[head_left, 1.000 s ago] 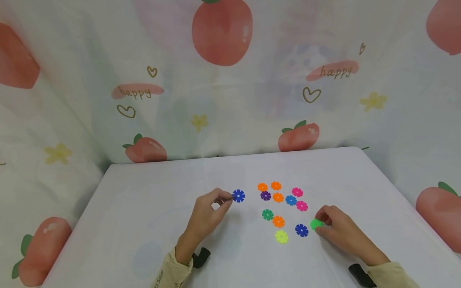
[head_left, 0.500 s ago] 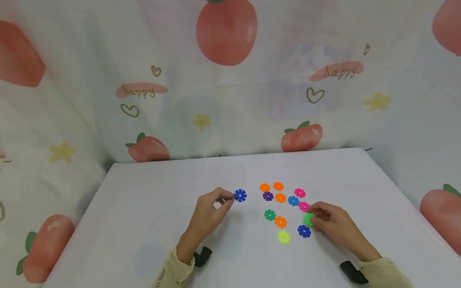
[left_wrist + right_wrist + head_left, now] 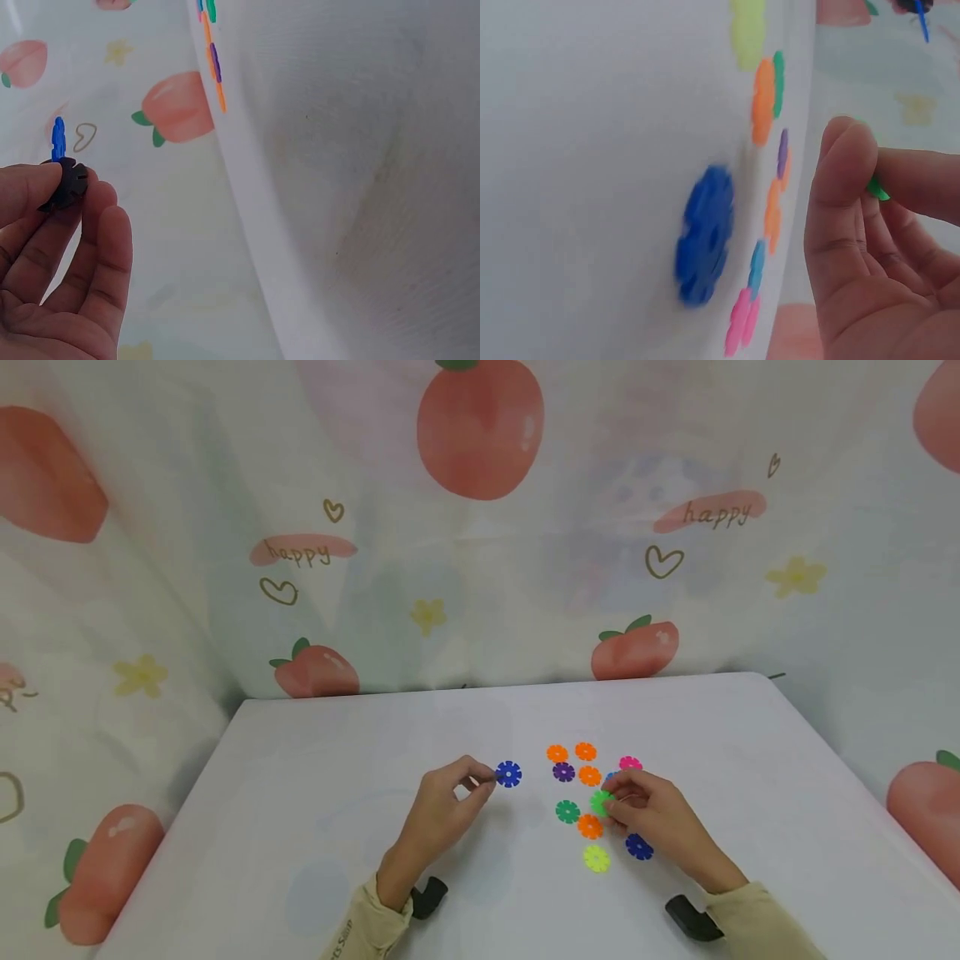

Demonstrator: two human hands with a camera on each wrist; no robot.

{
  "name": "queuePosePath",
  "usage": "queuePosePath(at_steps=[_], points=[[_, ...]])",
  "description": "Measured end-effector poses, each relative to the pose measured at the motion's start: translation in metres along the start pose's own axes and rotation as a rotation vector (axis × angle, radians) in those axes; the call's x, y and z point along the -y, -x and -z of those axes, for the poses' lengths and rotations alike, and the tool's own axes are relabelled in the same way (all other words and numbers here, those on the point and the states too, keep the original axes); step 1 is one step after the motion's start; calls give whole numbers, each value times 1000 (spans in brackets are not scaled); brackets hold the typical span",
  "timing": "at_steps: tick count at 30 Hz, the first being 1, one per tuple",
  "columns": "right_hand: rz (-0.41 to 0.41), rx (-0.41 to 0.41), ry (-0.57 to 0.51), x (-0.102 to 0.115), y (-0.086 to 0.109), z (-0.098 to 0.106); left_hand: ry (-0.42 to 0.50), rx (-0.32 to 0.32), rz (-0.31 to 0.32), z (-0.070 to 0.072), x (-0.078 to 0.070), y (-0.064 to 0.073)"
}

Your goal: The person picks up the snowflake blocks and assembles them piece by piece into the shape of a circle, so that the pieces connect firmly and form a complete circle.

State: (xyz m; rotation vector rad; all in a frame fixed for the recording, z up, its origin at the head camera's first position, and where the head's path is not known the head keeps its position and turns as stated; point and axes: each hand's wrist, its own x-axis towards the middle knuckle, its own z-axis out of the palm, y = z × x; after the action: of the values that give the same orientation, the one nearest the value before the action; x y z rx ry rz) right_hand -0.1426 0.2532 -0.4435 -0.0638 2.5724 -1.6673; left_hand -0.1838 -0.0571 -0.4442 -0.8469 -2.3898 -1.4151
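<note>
Here, head view: holding out blue disc (image 3: 508, 773) from left hand (image 3: 441, 806), green disc (image 3: 601, 802) in right hand (image 3: 663, 818) at blue's 4 o'clock. Left wrist: pinching dark disc (image 3: 73, 182) at blue's 6 o'clock. Right wrist: pinching green; apparently preparing to join, next calling for careful edge alignment.

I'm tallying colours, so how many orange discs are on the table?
4: an orange disc at the back, another to its right, a third right of the purple disc, a fourth beside the dark green disc. The right hand may hide others.
</note>
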Motion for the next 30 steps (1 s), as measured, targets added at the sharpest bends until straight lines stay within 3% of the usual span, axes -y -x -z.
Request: queuePosePath(at_steps=[5,15,30], points=[[52,9,-39,14,-4,-14,-9,6,12,-1,-1,1],[117,83,-261,34,-13,-38,-15,37,6,-4,-3,0],[204,53,-282,44,-16,-57,-5,49,3,-4,-8,-1]])
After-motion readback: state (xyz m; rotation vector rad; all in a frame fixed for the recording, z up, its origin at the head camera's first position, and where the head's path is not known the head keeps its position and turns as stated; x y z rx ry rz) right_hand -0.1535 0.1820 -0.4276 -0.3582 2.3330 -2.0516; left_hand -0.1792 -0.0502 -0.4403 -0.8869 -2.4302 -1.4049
